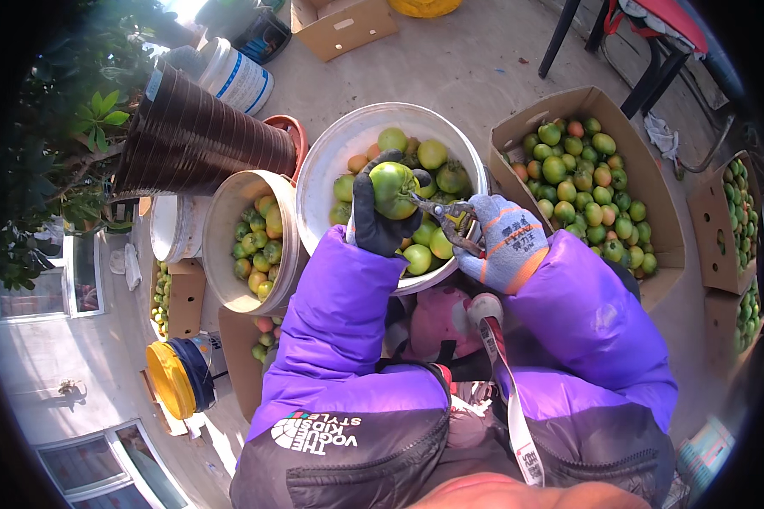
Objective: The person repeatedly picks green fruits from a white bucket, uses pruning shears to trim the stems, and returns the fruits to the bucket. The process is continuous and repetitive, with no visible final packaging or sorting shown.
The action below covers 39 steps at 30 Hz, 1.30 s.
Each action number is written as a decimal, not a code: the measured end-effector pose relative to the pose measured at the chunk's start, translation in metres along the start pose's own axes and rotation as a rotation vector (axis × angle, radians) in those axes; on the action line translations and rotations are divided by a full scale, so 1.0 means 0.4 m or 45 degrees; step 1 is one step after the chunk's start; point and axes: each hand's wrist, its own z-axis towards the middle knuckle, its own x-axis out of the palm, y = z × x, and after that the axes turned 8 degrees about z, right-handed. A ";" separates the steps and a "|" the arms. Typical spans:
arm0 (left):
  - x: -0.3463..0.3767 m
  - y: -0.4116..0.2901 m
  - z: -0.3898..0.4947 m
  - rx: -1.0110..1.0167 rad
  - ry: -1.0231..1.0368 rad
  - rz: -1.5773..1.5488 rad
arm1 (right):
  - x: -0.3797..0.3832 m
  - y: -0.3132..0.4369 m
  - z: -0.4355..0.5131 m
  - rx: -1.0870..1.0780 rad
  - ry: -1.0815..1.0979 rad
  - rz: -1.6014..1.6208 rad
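Observation:
In a dark glove, my left hand (382, 223) is closed around a large green tomato (393, 189), its stem side turned to the right. My right hand (502, 240), in a grey and orange work glove, grips a pair of pruning shears (453, 219). The tips of the shears meet the tomato at its stem. Both hands are above a wide white bucket (321, 146) holding green and slightly reddish tomatoes (431, 154). My left hand and the held tomato hide part of the bucket's contents.
Right of the bucket, a cardboard box (665, 257) holds many tomatoes. A second bucket (219, 210) with tomatoes stands at the left, beside a tall brown ribbed planter (210, 137). More tomato boxes (716, 235) line the far right. A chair (656, 57) stands at upper right.

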 end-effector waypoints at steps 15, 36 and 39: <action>-0.001 -0.004 -0.020 0.203 -0.007 0.574 | 0.013 0.015 -0.003 0.180 0.199 -0.120; -0.010 -0.004 -0.008 0.077 -0.133 0.200 | 0.020 0.012 0.010 0.134 0.146 -0.054; -0.025 0.009 -0.008 0.138 -0.079 0.394 | 0.019 0.021 0.011 0.207 0.200 -0.096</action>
